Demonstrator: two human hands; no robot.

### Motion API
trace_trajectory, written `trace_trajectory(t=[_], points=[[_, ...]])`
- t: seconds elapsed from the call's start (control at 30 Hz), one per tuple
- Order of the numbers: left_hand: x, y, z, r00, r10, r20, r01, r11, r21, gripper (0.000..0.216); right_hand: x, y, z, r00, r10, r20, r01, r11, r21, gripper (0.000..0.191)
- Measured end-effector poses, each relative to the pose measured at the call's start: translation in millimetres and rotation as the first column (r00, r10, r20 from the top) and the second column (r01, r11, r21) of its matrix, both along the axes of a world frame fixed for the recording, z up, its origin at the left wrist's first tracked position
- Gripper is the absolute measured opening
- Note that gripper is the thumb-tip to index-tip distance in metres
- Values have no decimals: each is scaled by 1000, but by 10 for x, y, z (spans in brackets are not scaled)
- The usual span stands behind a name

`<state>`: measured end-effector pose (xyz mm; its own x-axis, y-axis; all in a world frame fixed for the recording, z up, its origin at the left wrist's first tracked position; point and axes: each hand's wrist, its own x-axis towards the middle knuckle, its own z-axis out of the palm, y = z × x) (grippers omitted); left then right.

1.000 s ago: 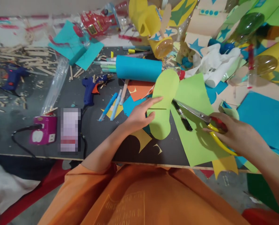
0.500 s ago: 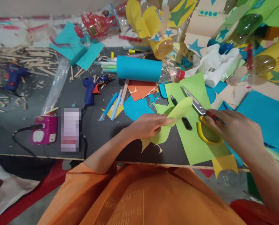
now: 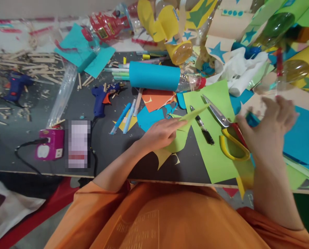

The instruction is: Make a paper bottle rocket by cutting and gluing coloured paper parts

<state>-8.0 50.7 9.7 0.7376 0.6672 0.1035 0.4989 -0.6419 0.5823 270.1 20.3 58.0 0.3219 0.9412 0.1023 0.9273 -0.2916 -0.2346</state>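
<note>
My left hand point(image 3: 161, 133) pinches a light green paper cutout point(image 3: 181, 133), which folds up edge-on towards the camera. The scissors point(image 3: 225, 129), yellow and red handled, lie on a light green paper sheet point(image 3: 214, 152) with their blades closed. My right hand point(image 3: 270, 129) hovers just right of the scissors, fingers spread and blurred, holding nothing. A black pen point(image 3: 202, 126) lies on the sheet between my hands.
A teal paper-wrapped bottle point(image 3: 154, 76) lies behind, with a blue glue gun point(image 3: 101, 98), blue markers point(image 3: 123, 116), orange and teal scraps, a pink power strip point(image 3: 49, 147) and wooden sticks point(image 3: 40, 65) at left. Coloured paper and bottles pile up at back right.
My right hand set the scissors down on the green sheet and lifted off to the right. My left hand folded the green cutout down towards the table.
</note>
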Motion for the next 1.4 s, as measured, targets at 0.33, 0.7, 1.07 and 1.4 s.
trace_trajectory(t=[0.33, 0.7, 1.07, 1.4], points=[[6, 134, 92, 928, 311, -205, -345, 925, -157, 44, 445, -47, -83, 964, -257, -63, 245, 956, -163, 61], [-46, 144, 8, 895, 411, -174, -412, 911, 30, 43, 571, -132, -244, 891, -254, -376, 339, 924, 179, 31], [-26, 86, 129, 966, 253, 50, -225, 924, -309, 48, -428, -315, -12, 905, 162, -393, -92, 977, 192, 32], [-39, 127, 52, 839, 468, 276, -253, 786, -563, 64, -996, -58, -278, 501, 613, -611, -658, 728, 191, 38]])
